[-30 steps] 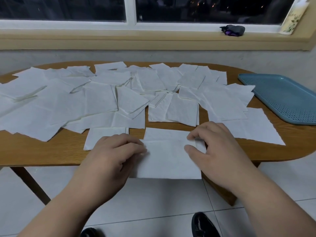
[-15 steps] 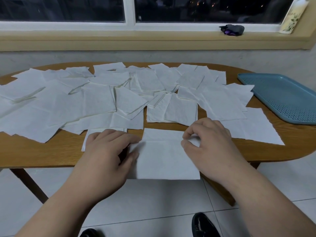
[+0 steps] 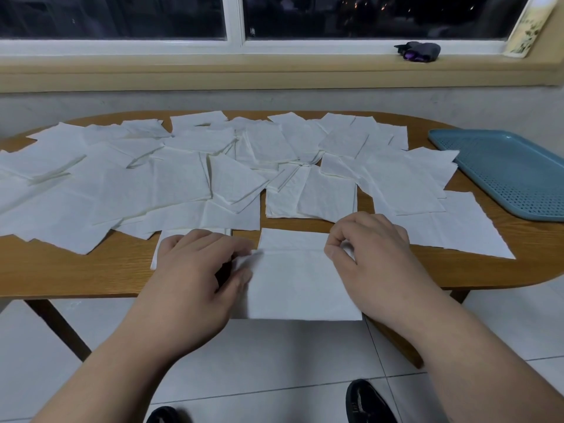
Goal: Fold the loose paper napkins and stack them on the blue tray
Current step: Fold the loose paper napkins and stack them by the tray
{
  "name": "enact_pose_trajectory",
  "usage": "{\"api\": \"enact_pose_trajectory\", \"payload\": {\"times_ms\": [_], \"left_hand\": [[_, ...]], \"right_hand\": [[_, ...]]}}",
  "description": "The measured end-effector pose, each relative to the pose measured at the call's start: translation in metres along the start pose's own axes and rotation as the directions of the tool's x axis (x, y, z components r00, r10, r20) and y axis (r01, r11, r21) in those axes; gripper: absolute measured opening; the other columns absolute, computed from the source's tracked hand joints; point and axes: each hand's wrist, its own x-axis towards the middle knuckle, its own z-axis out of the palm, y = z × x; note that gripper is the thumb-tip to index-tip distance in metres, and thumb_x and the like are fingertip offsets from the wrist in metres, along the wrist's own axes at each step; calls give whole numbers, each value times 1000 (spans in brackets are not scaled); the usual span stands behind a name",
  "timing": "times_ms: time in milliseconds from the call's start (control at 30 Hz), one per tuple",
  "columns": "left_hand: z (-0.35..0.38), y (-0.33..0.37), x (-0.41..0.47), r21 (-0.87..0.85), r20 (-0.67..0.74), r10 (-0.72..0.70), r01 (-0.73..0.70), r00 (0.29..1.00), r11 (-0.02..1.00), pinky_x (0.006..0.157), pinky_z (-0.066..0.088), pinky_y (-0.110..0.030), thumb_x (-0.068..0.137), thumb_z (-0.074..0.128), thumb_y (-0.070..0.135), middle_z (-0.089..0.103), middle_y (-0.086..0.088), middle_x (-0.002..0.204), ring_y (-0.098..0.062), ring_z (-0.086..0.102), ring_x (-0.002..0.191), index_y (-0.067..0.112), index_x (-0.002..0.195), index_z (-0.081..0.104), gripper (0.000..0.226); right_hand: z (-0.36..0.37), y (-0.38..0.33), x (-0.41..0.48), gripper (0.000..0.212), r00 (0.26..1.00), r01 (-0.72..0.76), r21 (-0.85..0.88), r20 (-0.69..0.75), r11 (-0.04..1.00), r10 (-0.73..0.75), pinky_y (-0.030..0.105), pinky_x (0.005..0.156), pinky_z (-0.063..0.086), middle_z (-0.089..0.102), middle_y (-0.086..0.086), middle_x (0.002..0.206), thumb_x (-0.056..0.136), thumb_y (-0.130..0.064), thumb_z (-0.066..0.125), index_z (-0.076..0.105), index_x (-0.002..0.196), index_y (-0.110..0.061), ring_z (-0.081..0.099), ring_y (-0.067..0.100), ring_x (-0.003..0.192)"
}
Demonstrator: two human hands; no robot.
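A white paper napkin [image 3: 300, 282] lies at the table's front edge and hangs over it, with a crease across its far part. My left hand [image 3: 195, 270] pinches its left edge between thumb and fingers. My right hand [image 3: 369, 257] pinches its right edge near the crease with curled fingers. Several loose white napkins [image 3: 183, 181] lie spread and overlapping over most of the wooden table [image 3: 91, 270]. The blue perforated tray [image 3: 512, 172] sits at the right end of the table with nothing on its visible part.
Another napkin [image 3: 171, 236] lies partly under my left hand. A window sill behind the table holds a dark purple object [image 3: 419, 51]. My dark shoes [image 3: 366, 401] show on the tiled floor below the table edge.
Both hands have shifted slightly on the front napkin: the left thumb has slid under its left edge, and the right fingers have curled tighter around the right edge near the crease.
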Motion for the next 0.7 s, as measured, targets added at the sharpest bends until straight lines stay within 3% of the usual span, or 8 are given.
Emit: {"api": "enact_pose_trajectory", "payload": {"times_ms": [233, 433, 700], "left_hand": [[-1, 0, 0, -10, 5, -7, 7, 1000, 1000, 88, 22, -23, 84, 49, 48, 60, 28, 96, -1, 51, 99, 38, 108, 63, 29], [-1, 0, 1, -13, 15, -12, 12, 1000, 1000, 87, 23, -25, 82, 49, 50, 61, 27, 95, -2, 52, 99, 38, 107, 63, 31], [-2, 1, 1, -21, 12, -20, 20, 1000, 1000, 87, 23, -26, 81, 50, 50, 62, 28, 96, -2, 52, 99, 38, 105, 65, 30]], "right_hand": [[-1, 1, -1, 19, 1000, -19, -12, -3, 1000, 19, 30, 95, 29, 53, -19, 97, 99, -20, 49, 54, 84, -32, 44, 8, 104], [0, -8, 1, 2, 999, 21, 20, 25, 1000, -21, 28, 104, 22, 51, -20, 113, 96, -41, 53, 53, 96, -38, 39, 4, 115], [8, -14, 7, 11, 998, 28, -32, 58, 999, -26, 25, 95, 20, 49, -20, 115, 98, -37, 51, 56, 88, -36, 37, 5, 115]]}}
